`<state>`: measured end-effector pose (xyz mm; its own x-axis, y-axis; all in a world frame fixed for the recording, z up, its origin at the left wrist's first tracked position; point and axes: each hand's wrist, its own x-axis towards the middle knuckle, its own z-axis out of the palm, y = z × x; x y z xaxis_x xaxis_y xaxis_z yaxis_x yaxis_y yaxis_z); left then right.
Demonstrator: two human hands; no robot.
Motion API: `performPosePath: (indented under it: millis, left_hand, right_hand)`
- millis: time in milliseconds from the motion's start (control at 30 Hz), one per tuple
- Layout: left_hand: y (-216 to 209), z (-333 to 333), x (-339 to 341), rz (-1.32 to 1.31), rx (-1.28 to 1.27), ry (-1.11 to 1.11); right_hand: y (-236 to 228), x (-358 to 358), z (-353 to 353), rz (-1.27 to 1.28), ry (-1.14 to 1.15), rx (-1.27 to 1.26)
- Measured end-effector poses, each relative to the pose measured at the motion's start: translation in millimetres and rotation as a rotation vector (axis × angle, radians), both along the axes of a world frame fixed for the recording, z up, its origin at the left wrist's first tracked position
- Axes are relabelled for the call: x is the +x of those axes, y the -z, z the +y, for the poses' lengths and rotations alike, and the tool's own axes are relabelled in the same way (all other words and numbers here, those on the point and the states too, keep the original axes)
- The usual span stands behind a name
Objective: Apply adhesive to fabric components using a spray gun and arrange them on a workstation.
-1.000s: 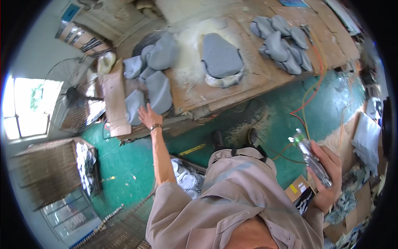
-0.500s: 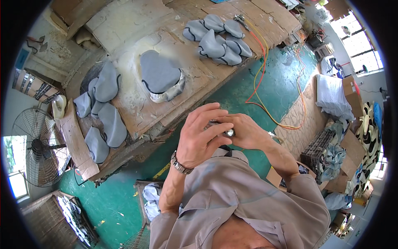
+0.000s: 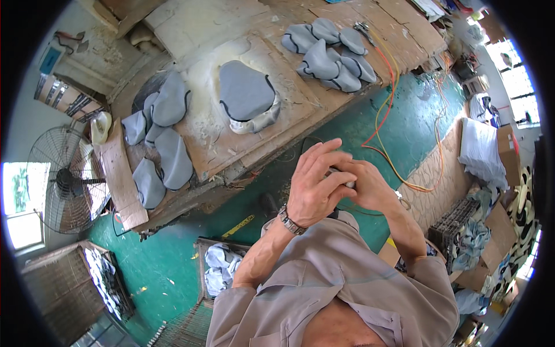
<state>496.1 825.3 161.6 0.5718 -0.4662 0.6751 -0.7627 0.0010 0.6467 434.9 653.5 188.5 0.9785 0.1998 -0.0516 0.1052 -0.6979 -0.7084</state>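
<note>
My left hand (image 3: 318, 186), with a metal-banded watch (image 3: 292, 221) on its wrist, is held in front of my body just off the worktable's near edge. Its fingers bend over my right hand (image 3: 371, 184), and the two are closed together. Between them shows a small dark object with a pale rounded end (image 3: 350, 184); most of it is hidden, so its kind cannot be told. Beyond the hands, a grey padded piece with black edging (image 3: 247, 87) lies on the table, its near end over a whitish, crumpled-looking base (image 3: 254, 122).
Grey rounded pieces lie piled at the table's left (image 3: 173, 156) and far right (image 3: 324, 58). A metal air tool (image 3: 364, 32) with red and yellow hoses (image 3: 381, 124) trails off the table (image 3: 289, 124). A caged fan (image 3: 68, 179) stands left; crates and cartons (image 3: 454, 225) stand right.
The table and surroundings have shifted rightward in view, the far side slightly up. My hands stay together around the small object; its end looked shinier before.
</note>
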Motion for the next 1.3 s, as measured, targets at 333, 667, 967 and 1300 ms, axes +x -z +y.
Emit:
performPosePath:
  millis: [333, 667, 967, 1300]
  left_hand:
    - [106.0, 84.6, 6.7, 0.594, 0.149, -0.359]
    - [413.8, 247.3, -118.5, 1.173, 0.594, -0.76]
    - [478.6, 281.9, -207.3, 2.07, 0.274, -0.774]
    - [478.4, 305.4, -170.8, 1.838, 0.325, -0.732]
  right_hand:
    - [-80.1, -12.7, -12.3, -0.151, 0.144, -0.023]
    - [-126.2, -36.6, 10.2, -0.256, 0.055, -0.242]
    - [-138.4, -42.6, 48.5, -0.156, 0.348, -0.38]
    - [-140.3, -28.8, 118.5, -0.155, 0.382, -0.306]
